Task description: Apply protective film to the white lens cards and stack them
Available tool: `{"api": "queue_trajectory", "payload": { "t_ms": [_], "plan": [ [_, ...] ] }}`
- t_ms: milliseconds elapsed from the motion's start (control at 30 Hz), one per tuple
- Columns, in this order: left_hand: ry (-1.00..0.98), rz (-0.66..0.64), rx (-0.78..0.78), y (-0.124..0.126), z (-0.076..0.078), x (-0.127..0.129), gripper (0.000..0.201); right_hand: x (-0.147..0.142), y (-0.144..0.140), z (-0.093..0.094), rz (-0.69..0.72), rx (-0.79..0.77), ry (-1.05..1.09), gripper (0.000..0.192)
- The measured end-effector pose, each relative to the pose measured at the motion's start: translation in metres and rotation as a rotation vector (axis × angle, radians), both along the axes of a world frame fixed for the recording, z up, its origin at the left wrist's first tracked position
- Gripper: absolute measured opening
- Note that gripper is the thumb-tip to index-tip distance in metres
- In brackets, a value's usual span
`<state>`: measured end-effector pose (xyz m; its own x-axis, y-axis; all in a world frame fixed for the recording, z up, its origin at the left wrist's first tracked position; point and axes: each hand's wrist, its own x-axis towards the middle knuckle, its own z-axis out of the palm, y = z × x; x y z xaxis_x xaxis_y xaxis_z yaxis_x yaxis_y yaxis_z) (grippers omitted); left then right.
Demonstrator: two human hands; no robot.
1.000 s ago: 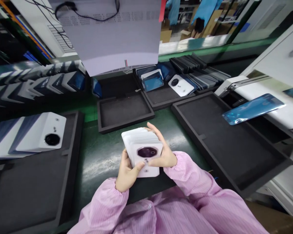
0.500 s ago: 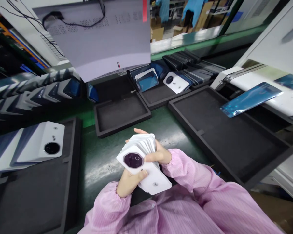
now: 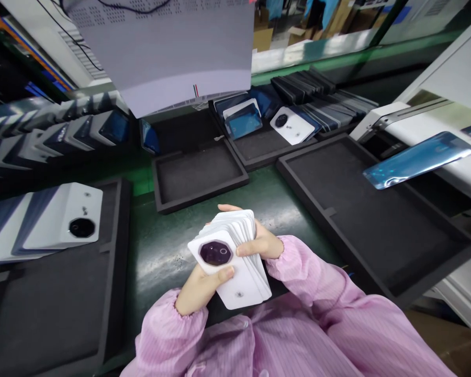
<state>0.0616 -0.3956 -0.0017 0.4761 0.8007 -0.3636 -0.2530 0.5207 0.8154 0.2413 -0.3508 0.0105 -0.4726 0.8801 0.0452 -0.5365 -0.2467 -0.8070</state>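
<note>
Both hands hold a fanned stack of white phone back covers point(image 3: 239, 283) above the dark green table point(image 3: 168, 235). The top cover has a dark camera window and a small printed mark. My left hand point(image 3: 202, 285) grips the near left side, thumb lying on the top cover. On the right side, my right hand point(image 3: 261, 243) is wrapped round the stack, its thumb by the camera window and fingertips showing past the far edge. Most fingers of both hands are hidden beneath the covers.
Left, a black tray point(image 3: 120, 220) bears several white and blue covers point(image 3: 66, 220). Smaller black trays point(image 3: 200, 201) stand ahead; a large one point(image 3: 337, 230) lies right. A blue cover point(image 3: 419, 159) juts from a white machine point(image 3: 463, 162). Rows of covers point(image 3: 78, 133) flank a grey-white panel point(image 3: 180, 63).
The top cover has turned and slid a little to the left against the stack, which is more fanned at its right side. The view has tilted slightly downward.
</note>
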Motion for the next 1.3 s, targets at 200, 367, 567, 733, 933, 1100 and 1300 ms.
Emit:
{"api": "queue_trajectory", "payload": {
  "t_ms": [200,367,567,733,933,1100,1300],
  "plan": [
    [-0.092,0.015,-0.23,0.004,0.016,0.002,0.039,-0.001,0.003,-0.002,-0.003,-0.107,-0.013,0.082],
    [-0.094,0.006,-0.217,0.003,0.015,0.0,0.042,0.0,0.001,0.001,0.006,-0.07,-0.015,0.084],
    [-0.085,-0.007,-0.162,0.002,0.013,0.001,0.04,0.004,-0.001,0.004,0.043,0.023,-0.064,0.089],
    [-0.046,-0.031,-0.111,0.001,0.012,0.0,0.045,0.007,-0.001,0.002,0.079,0.131,-0.083,0.093],
    [0.047,-0.09,-0.006,0.001,0.003,-0.006,0.041,0.008,-0.001,0.001,0.099,0.157,-0.06,0.095],
    [0.108,-0.202,0.166,0.004,-0.001,-0.011,0.041,0.008,0.001,0.003,0.159,0.142,0.014,0.097],
    [0.104,-0.231,0.222,0.006,0.005,-0.01,0.038,0.008,0.002,0.002,0.174,0.154,0.046,0.089]
  ]
}}
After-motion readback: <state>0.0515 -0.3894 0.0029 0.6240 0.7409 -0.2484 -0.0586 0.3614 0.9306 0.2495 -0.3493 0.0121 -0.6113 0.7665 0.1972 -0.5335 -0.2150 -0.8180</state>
